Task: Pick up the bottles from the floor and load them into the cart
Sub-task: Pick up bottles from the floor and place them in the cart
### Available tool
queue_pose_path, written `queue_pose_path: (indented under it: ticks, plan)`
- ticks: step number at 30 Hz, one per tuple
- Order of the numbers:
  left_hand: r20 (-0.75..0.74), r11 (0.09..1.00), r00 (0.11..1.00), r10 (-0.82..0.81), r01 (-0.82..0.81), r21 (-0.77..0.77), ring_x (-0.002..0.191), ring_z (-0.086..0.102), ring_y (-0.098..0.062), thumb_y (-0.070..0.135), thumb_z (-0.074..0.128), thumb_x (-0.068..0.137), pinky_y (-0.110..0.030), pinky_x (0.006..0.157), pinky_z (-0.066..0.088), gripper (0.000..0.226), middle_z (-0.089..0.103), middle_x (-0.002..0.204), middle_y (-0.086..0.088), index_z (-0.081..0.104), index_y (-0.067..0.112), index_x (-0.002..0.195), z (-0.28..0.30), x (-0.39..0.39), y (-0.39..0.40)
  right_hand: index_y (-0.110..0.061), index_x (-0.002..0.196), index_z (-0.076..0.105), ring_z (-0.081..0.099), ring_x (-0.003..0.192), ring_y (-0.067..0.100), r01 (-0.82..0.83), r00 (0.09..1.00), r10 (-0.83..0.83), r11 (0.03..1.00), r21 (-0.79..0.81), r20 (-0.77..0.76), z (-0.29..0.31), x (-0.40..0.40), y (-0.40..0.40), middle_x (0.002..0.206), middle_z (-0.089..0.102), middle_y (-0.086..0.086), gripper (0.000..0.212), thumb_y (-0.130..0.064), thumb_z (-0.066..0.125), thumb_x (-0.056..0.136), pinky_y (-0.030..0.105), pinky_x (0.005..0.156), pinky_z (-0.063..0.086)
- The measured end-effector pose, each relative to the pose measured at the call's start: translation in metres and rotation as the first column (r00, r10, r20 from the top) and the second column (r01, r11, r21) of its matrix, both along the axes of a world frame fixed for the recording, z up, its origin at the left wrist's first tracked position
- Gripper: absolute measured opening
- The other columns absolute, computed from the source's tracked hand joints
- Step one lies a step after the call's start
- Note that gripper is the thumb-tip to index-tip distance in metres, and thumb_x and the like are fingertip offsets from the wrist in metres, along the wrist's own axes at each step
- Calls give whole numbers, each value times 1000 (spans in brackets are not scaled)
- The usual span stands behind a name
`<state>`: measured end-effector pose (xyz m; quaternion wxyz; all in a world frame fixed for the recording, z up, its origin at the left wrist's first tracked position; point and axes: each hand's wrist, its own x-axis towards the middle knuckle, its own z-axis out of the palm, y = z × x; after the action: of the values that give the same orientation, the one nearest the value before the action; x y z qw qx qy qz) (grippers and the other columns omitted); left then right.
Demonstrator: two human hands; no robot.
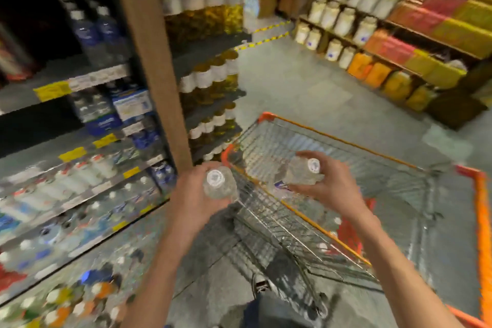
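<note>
— While both hands are loaded, which one is nearer to dropping?

— Right hand (328, 189): its fingers curl round a clear bottle (298, 172) lying sideways, cap right, already over the cart (346, 142) basket.

— And the left?

— Left hand (195, 194) grips the second bottle (219, 184), cap toward the camera, just left of the cart's near-left rim. It must travel right first, I'd say.

Blurred shelf goods (80, 194); cart (482, 221) cut off at right edge.
</note>
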<state>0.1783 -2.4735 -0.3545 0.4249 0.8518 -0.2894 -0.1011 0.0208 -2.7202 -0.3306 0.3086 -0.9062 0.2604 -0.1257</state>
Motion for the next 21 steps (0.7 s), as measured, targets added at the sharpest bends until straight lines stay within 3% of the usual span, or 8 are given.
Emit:
queue_pose_path:
  ticks: [3,7,11,14,16,19,21]
  plan:
    - [34,995,994,-101,101,3,98,67,-13,36,92,53,-36,83,54,65,72,105,12,64,36,112,3,-12,-55,-36,124,65,67,101,14,131,991,-131,991,-25,26,4,-39,-39,112,74,-9,71,-47,92,59,32,85,48]
    - [93,978,976,-196,188,87,105,64,-13,42,90,52,-32,84,52,69,72,106,9,66,33,116,0,-29,-128,-36,124,65,69,96,16,263,965,-262,963,-52,15,-6,-82,-94,103,76,-4,82,-70,77,51,30,79,48]
    - [17,943,957,-288,281,176,94,67,-13,49,84,50,-36,81,55,70,72,98,11,61,37,115,-22,-43,-200,-33,123,65,69,97,18,315,949,-315,949,2,0,-37,-110,-148,104,75,-4,82,-70,74,50,36,84,53]
    - [-60,912,947,-317,321,257,91,67,-10,35,93,53,-29,75,56,72,71,100,12,60,37,117,-47,-56,-249,-33,125,63,67,84,5,322,947,-320,944,75,-38,-64,-118,-180,114,72,-7,78,-62,80,54,39,83,56]
    - [-109,884,933,-342,359,299,95,66,-9,28,95,54,-28,78,58,76,69,109,12,58,35,121,-72,-65,-278,-28,129,60,60,75,-5,304,952,-294,941,146,-86,-84,-114,-200,126,67,-6,78,-43,91,60,30,84,56]
    - [-169,841,918,-360,397,367,111,61,-15,18,93,57,-32,96,52,79,62,124,6,57,29,126,-113,-75,-313,-19,129,61,61,111,9,311,945,-283,933,182,-162,-126,-102,-226,128,66,-4,76,-29,95,61,22,96,42]
    - [-206,806,914,-349,405,431,118,57,-19,19,92,59,-34,103,45,81,53,135,1,55,29,130,-140,-81,-331,-16,128,60,57,119,15,348,929,-299,907,236,-219,-157,-95,-237,130,63,0,77,-28,94,61,22,98,37]
